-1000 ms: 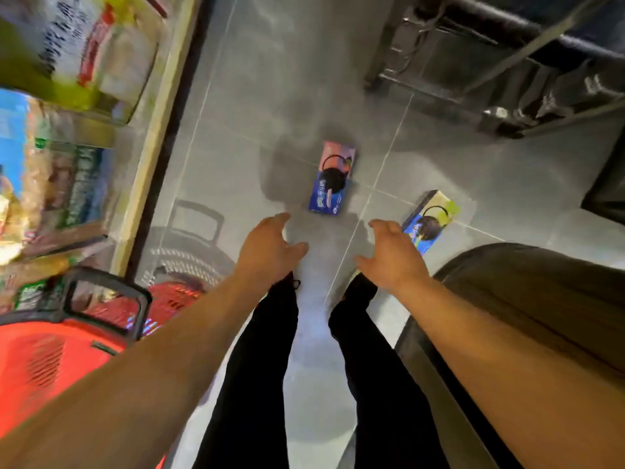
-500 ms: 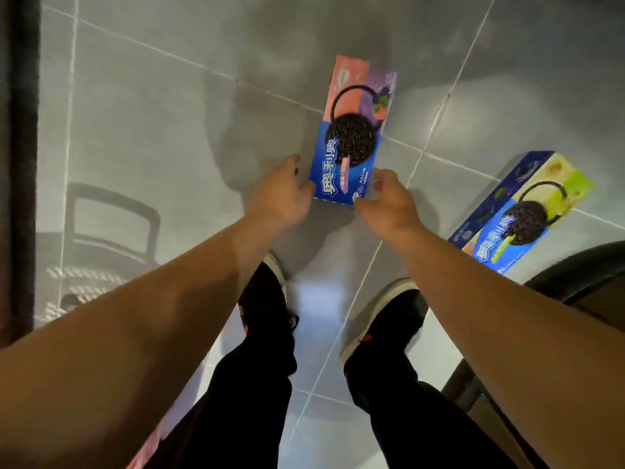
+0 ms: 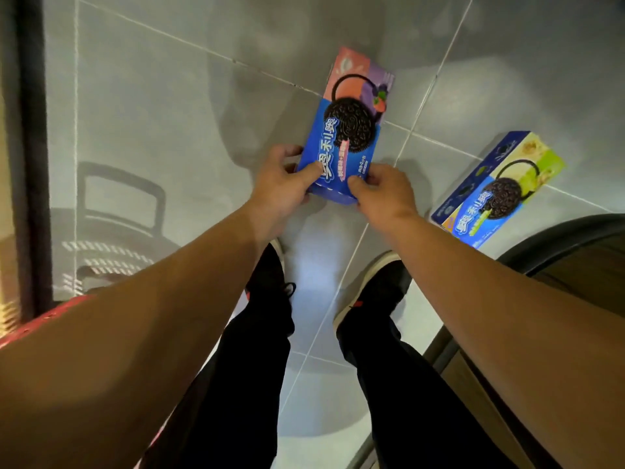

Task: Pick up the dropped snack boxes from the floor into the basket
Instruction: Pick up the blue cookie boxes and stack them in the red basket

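Both hands, left hand [image 3: 280,184] and right hand [image 3: 382,191], pinching the pink cookie box [image 3: 348,130] by its near end, ready to lift toward the red basket [image 3: 50,316] at left.

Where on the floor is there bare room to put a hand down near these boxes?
Bare tile lies left of the pink box, toward the dark shelf base. It is crowded where both hands, left hand and right hand, grip it, with the green box at right.

Shop aisle, red shopping basket [image 3: 40,321], boxed cookies [image 3: 500,194], tiled floor [image 3: 152,106]
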Available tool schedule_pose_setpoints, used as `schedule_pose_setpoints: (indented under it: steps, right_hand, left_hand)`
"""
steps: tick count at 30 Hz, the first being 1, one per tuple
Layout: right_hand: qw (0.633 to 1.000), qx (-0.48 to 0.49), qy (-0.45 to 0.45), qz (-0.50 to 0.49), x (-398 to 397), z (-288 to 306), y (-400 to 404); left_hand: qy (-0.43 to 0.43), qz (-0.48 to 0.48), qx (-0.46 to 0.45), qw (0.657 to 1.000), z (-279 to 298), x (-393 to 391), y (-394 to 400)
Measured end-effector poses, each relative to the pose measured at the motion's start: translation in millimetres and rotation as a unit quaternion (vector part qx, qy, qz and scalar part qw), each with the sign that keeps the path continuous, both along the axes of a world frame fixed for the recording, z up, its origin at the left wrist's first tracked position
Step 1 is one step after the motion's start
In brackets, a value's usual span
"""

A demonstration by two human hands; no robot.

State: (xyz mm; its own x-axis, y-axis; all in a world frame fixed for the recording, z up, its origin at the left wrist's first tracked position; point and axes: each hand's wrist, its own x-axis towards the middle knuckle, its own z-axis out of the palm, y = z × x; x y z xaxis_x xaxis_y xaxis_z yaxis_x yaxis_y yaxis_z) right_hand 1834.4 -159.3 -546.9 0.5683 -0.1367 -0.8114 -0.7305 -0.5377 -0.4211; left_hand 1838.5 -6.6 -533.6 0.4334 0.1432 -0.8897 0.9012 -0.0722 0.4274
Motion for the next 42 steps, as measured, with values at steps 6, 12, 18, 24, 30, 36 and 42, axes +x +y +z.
schedule_pose_setpoints:
  steps: [6,12,18,24,30,36,42]
  right_hand:
    - [0.999,0.032,-0.003,-0.012,-9,116,-13]
    - [0.940,-0.158,-0.105,0.285,15,271,-31]
    - [0.887,-0.150,-0.182,0.398,28,423,-7]
    - [0.831,-0.171,-0.200,0.491,-7,528,17]
    - [0.843,-0.146,-0.209,0.473,-57,612,25]
    - [0.814,-0.160,-0.288,0.478,-116,669,25]
    - [0.748,-0.156,-0.372,0.528,-188,723,34]
  left_hand:
    - [0.016,0.023,-0.072,0.997,118,2,11]
    - [-0.056,-0.151,0.014,0.987,267,10,41]
    - [-0.138,-0.411,0.097,0.896,417,16,73]
    - [-0.233,-0.489,0.124,0.831,539,-3,109]
    - [-0.308,-0.485,0.148,0.805,619,-60,134]
    - [-0.366,-0.447,0.231,0.783,656,-148,130]
    - [-0.405,-0.370,0.317,0.774,693,-256,126]
